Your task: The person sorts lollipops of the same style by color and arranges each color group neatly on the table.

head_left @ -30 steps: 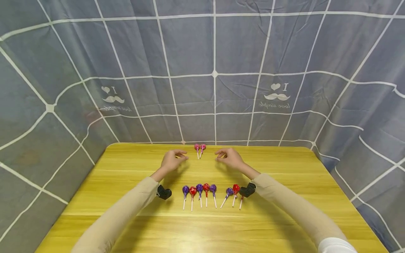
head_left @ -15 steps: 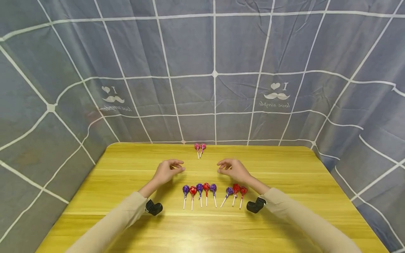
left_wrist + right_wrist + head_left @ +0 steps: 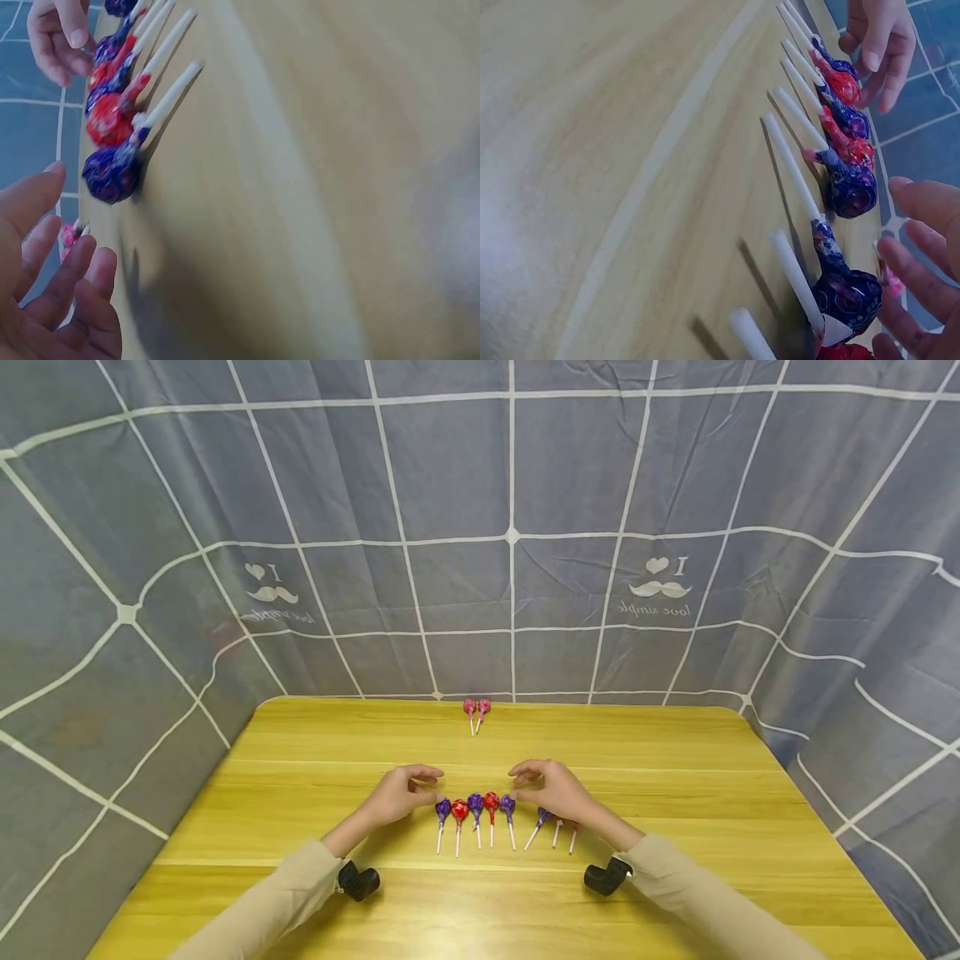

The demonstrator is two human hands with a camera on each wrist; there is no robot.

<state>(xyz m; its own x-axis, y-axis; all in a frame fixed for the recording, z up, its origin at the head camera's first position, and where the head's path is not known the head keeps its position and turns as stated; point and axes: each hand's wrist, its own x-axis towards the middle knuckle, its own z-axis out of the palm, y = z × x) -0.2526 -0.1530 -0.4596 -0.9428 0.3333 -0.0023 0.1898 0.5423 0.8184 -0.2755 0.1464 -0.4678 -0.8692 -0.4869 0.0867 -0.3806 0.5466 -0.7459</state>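
Note:
A row of five-like alternating purple and red lollipops lies on the table, with a purple lollipop [image 3: 442, 808] at its left end and a red lollipop [image 3: 459, 811] beside it. My left hand [image 3: 401, 795] hovers just left of that end, thumb and fingers apart around nothing. At the row's right end lies another purple lollipop [image 3: 507, 805]. My right hand [image 3: 557, 793] is close by it, fingers relaxed and holding nothing. Under that hand a second group shows: a purple lollipop [image 3: 847, 296] and red ones, their heads partly hidden in the head view.
Two pink lollipops [image 3: 477, 708] lie together at the far edge of the yellow wooden table [image 3: 637, 739]. A grey curtain [image 3: 465, 585] with white grid lines hangs behind and along both sides. Each wrist carries a black camera [image 3: 358, 881].
Both hands have drawn back from beside the pink lollipops at the far edge toward the purple and red row. The lollipops keep their places.

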